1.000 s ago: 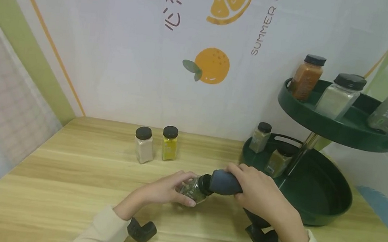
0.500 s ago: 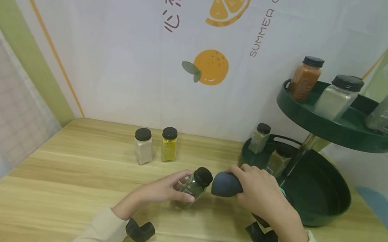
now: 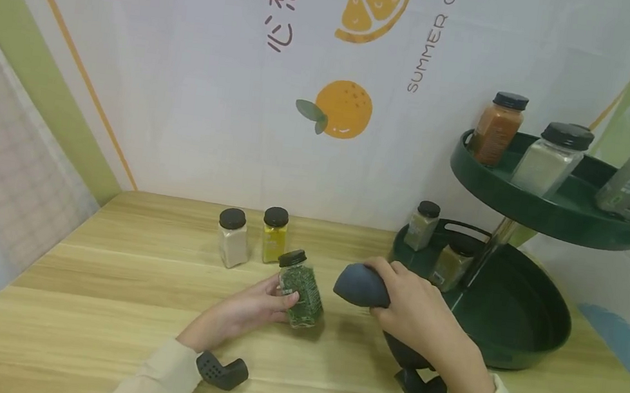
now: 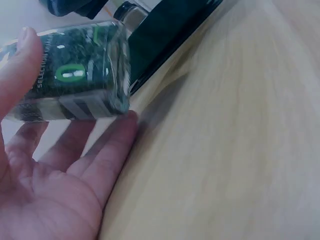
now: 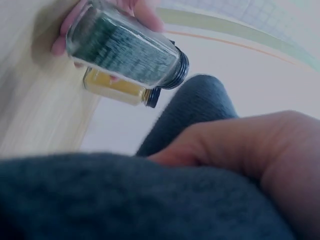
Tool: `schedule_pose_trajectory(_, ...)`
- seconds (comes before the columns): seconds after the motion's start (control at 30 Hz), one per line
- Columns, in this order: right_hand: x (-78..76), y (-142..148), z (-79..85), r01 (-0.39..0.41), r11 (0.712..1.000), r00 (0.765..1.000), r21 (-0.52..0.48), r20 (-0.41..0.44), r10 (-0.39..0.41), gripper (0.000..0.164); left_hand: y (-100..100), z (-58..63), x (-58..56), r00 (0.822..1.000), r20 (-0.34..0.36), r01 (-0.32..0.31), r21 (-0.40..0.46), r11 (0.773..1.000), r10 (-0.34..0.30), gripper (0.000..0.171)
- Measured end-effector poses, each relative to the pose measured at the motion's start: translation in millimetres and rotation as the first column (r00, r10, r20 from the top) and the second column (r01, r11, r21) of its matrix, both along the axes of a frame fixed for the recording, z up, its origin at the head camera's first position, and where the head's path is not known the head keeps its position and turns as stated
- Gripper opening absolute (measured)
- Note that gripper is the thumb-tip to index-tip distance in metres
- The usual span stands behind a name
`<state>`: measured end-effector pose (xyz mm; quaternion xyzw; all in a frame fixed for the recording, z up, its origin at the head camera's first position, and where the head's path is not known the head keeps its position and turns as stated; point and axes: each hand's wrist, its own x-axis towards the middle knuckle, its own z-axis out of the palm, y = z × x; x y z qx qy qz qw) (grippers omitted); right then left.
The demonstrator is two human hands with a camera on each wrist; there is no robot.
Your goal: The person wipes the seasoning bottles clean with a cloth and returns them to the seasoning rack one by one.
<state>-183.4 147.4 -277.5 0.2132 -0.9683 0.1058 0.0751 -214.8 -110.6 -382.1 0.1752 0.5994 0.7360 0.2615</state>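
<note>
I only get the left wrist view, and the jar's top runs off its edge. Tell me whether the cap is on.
Observer: It is: the head view shows a black cap on the jar of green flakes.
Operator: Now report what the right hand has.
Observer: It grips what looks like a dark blue cloth.
Operator: List what stands on the table beyond the left hand.
Observer: Two more jars, a pale-filled jar and a yellow-filled jar.
</note>
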Motion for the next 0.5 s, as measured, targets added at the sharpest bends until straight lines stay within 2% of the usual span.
schedule_pose_trajectory(0.1,0.9,-4,-1.9,-0.023,0.997,1.000,-0.068,-0.005,0.023,0.062,3,-3.3,0.6,0.998,0.064,0.018,0.123,0.992,-0.026,0.077)
schedule_pose_trajectory(0.23,2.8,-11,-5.1,-0.053,0.989,0.998,-0.135,-0.040,0.048,0.063,14,-4.5,4.5,0.990,0.129,0.033,0.192,0.981,-0.058,0.071)
schedule_pose_trajectory(0.37,4.5,-20,-10.9,-0.065,0.987,0.994,-0.146,-0.091,0.052,0.063,23,-3.5,8.5,0.988,0.131,0.052,0.192,0.980,-0.078,0.060)
schedule_pose_trajectory(0.5,5.8,-29,-19.8,-0.093,0.990,0.984,-0.107,-0.159,0.076,0.062,27,-3.6,9.1,0.993,0.104,0.043,0.153,0.987,-0.060,0.063)
